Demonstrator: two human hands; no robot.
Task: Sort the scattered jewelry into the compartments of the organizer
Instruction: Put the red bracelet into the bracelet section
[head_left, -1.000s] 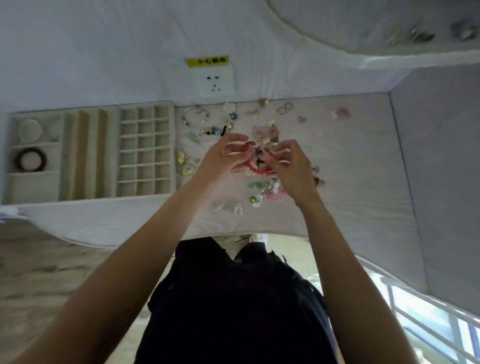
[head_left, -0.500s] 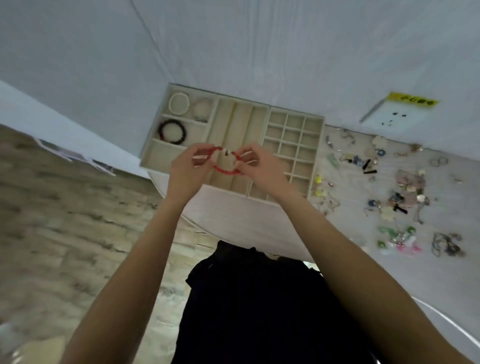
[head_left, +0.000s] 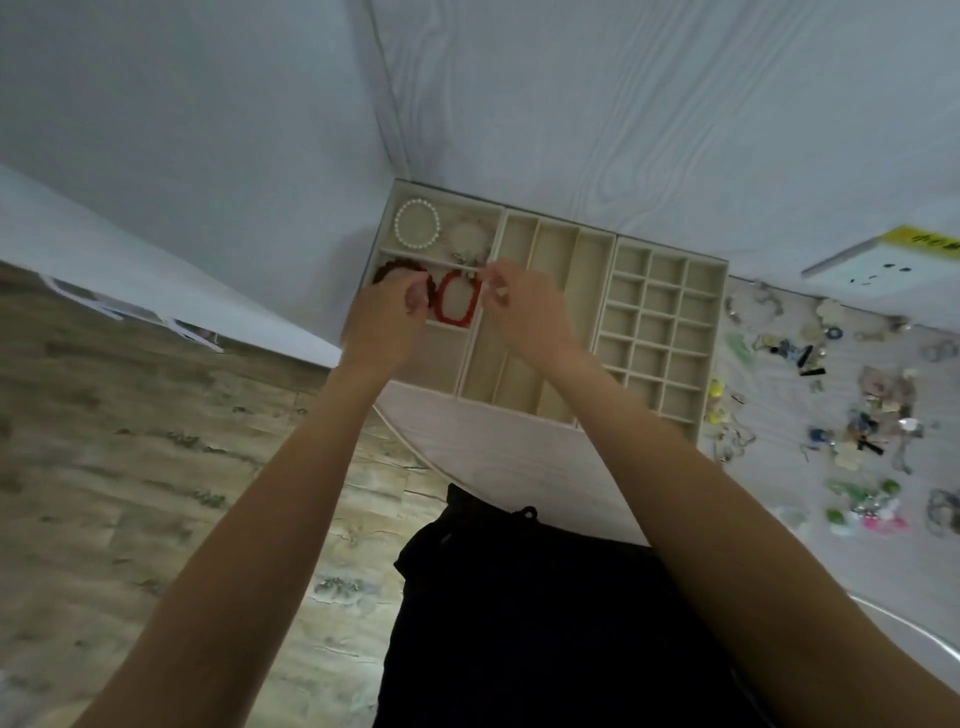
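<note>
Both forearms are bare from elbow to wrist, no sleeves in view. The left hand (head_left: 385, 322) and right hand (head_left: 525, 310) are ungloved. Dark black clothing (head_left: 545, 623) covers the lap

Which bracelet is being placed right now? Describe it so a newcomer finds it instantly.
Start at the beige organizer against the wall and go to its left-hand section of wide compartments. In the middle compartment, between the left hand and right hand, lies the red bracelet. It is the only bright red loop: the dark bracelet lies beside it, and the white pearl bracelet lies behind.
</note>
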